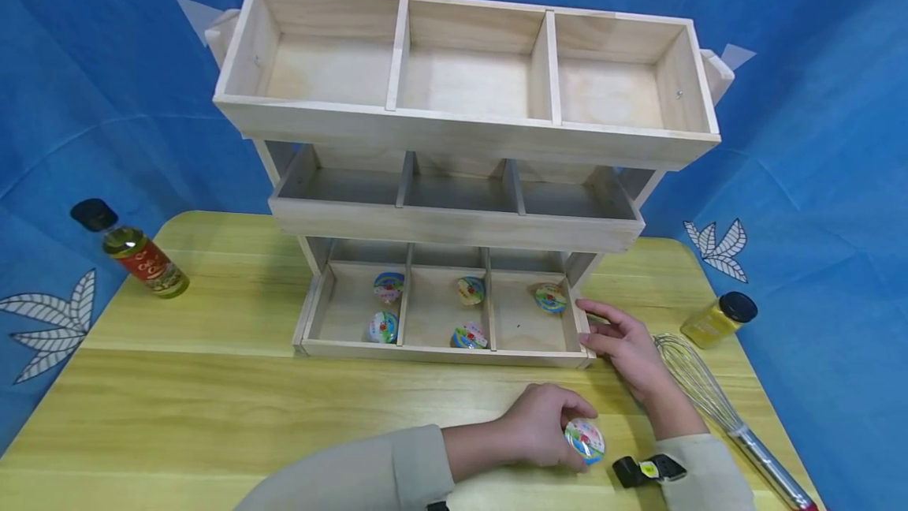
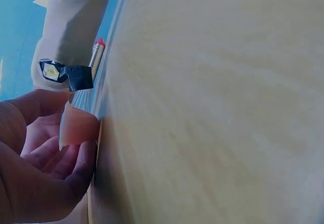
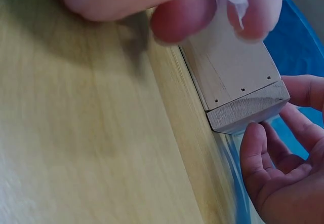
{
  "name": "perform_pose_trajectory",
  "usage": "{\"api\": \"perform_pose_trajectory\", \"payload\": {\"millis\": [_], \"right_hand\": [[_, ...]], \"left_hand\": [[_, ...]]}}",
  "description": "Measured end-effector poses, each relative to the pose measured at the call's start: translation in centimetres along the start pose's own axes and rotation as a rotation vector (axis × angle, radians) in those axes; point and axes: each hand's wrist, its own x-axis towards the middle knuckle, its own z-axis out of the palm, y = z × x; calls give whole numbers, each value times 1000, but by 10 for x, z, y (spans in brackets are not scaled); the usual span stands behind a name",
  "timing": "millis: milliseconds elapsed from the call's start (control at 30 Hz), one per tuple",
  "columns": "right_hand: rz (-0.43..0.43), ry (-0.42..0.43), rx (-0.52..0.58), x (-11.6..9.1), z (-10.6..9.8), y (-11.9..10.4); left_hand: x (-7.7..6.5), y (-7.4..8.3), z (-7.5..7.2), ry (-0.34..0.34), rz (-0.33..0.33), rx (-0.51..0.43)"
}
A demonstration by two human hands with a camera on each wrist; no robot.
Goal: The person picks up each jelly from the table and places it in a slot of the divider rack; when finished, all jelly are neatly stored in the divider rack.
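Observation:
My left hand point(image 1: 542, 426) pinches a small jelly cup point(image 1: 586, 440) with a colourful printed lid, low over the table in front of the wooden rack point(image 1: 440, 353). In the left wrist view the jelly cup point(image 2: 81, 125) shows a translucent, pinkish body between thumb and fingers. My right hand point(image 1: 627, 349) touches the rack's lower right front corner; the right wrist view has its fingertips against that wooden end point(image 3: 248, 107). In the bottom tier lie similar cups: two in the left compartment point(image 1: 347, 298), two in the middle one, and one jelly cup point(image 1: 550, 297) on the right.
The rack's upper tier point(image 1: 468, 132) and middle tier point(image 1: 454, 225) overhang the bottom one. A whisk point(image 1: 709, 393) lies right of my right hand, near a yellow jar with a black lid point(image 1: 716, 320). An oil bottle point(image 1: 142, 259) stands at the table's left edge. Blue cloth hangs behind.

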Motion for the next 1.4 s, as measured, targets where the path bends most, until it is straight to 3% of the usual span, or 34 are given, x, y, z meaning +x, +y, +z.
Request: {"api": "perform_pose_trajectory", "payload": {"millis": [133,267,367,500,767,933,1100,1267,1400], "right_hand": [[1,-2,-2,0,0,0],[2,-2,0,0,0,0],[1,-3,1,0,0,0],[2,-4,12,0,-1,-1],[10,-8,-9,0,-2,0],[7,-12,2,0,-1,-1],[13,-10,-2,1,-2,-1],[23,-12,-5,1,-2,-2],[22,-8,-2,1,-1,-2]], "left_hand": [[1,-2,1,-10,-1,8],[2,-4,1,-20,40,12],[3,-6,-3,-32,59,-32],[4,-8,-15,-52,43,-119],[3,-5,-50,-53,38,-154],[5,0,-70,8,32,-208],[20,2,-84,114,55,-226],[39,-5,-87,216,25,-198],[54,-13,-82,284,-27,-122]]}}
